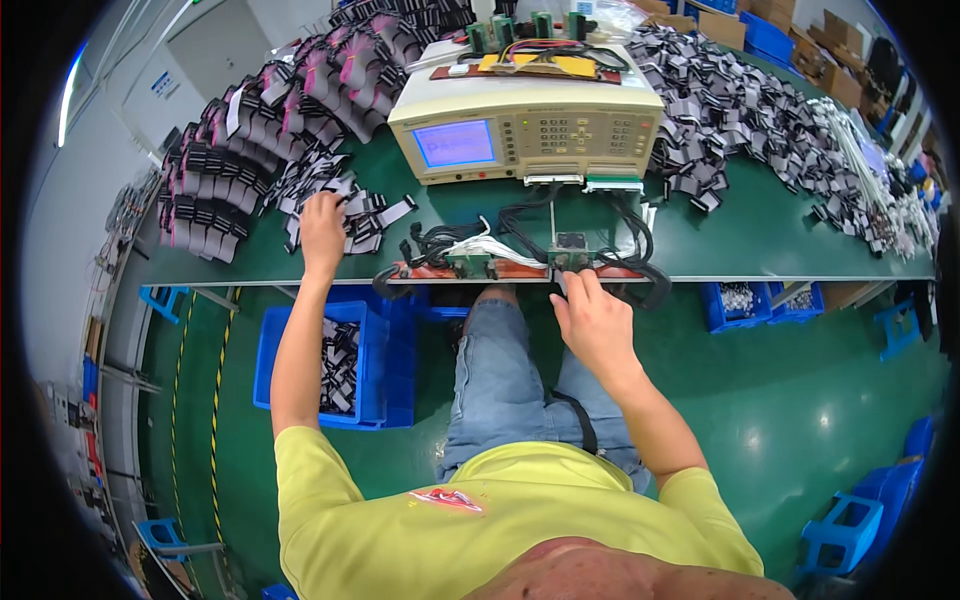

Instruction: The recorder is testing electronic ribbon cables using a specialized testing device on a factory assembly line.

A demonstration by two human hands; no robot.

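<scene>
My left hand reaches over a loose pile of short grey ribbon cables with black connectors on the left of the bench. Its fingers are curled together at the pile, closed on a ribbon cable. My right hand is at the bench's front edge, fingers bent and close together against a small test fixture. Whatever those fingers hold is hidden. Black and white wires run from the fixture board to a cream bench tester with a lit blue screen.
Bundled ribbon cables with pink ties are heaped at the far left. A large heap of loose ribbon cables covers the right side of the green bench. Below the bench, a blue bin holds more cables; small blue bins stand right.
</scene>
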